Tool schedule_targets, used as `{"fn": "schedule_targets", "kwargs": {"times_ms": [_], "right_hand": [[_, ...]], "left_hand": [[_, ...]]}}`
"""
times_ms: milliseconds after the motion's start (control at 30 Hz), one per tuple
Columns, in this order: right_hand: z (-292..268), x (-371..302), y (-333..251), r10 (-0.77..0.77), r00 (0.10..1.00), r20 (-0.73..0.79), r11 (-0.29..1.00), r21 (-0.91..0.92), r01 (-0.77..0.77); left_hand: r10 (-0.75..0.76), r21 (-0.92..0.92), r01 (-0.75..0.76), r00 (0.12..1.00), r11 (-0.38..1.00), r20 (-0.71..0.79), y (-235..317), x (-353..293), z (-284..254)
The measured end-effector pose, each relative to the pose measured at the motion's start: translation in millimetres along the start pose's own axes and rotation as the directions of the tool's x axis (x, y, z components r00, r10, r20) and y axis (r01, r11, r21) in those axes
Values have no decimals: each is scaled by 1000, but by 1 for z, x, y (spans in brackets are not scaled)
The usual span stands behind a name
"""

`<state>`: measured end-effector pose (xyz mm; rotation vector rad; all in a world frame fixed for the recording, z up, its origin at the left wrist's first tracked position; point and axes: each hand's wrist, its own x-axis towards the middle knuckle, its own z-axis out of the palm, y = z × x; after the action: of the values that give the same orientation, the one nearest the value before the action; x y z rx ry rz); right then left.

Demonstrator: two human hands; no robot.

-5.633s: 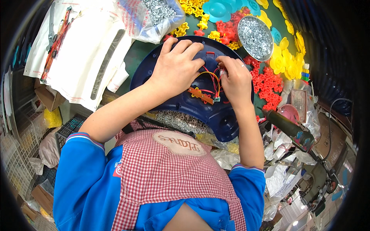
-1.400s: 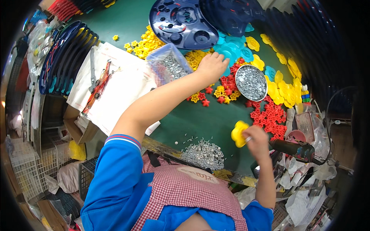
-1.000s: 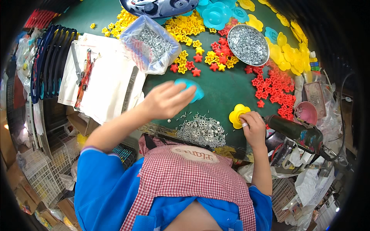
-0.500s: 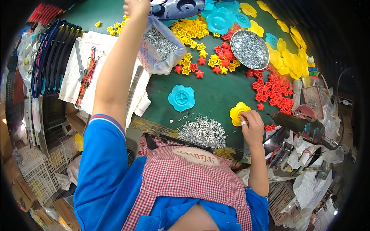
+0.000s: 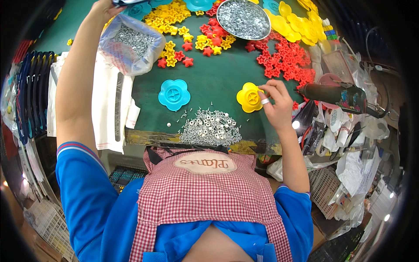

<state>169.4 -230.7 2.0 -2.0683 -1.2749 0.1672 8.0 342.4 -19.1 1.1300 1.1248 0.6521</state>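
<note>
My right hand (image 5: 277, 101), a ring on one finger, pinches the right rim of a yellow flower-shaped plastic piece (image 5: 248, 98) with a cross in its centre. To its left lies a matching turquoise flower-shaped piece (image 5: 168, 97), untouched. Between them and the front edge spreads a heap of small screws and white washers (image 5: 208, 129). Stretched to the far left, my left hand (image 5: 104, 8) has its fingers closed on the edge of a dark blue plastic part (image 5: 125, 2). That part and some fingertips are cut off by the top of the picture.
A plastic bag of metal screws (image 5: 131, 46) is beside my left forearm. Farther back are a round metal dish of hardware (image 5: 244, 19), yellow star pieces (image 5: 168, 17) and red star pieces (image 5: 288, 61). A dark power screwdriver (image 5: 334, 96) lies at the right edge.
The whole view has shifted and turned with my head. My right fingers have moved from over the yellow piece to its rim, uncovering its centre. My left hand stays at the dark blue part.
</note>
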Motion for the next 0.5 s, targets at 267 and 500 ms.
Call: {"fn": "schedule_targets", "kwargs": {"times_ms": [267, 500], "right_hand": [[-20, 17, 7, 157, 974, -162, 947, 304, -102], [-36, 42, -16, 172, 949, 263, -215, 951, -224]], "left_hand": [[578, 204, -582, 812, 787, 84, 113, -168, 19], [379, 405, -689, 691, 601, 615, 54, -180, 58]]}}
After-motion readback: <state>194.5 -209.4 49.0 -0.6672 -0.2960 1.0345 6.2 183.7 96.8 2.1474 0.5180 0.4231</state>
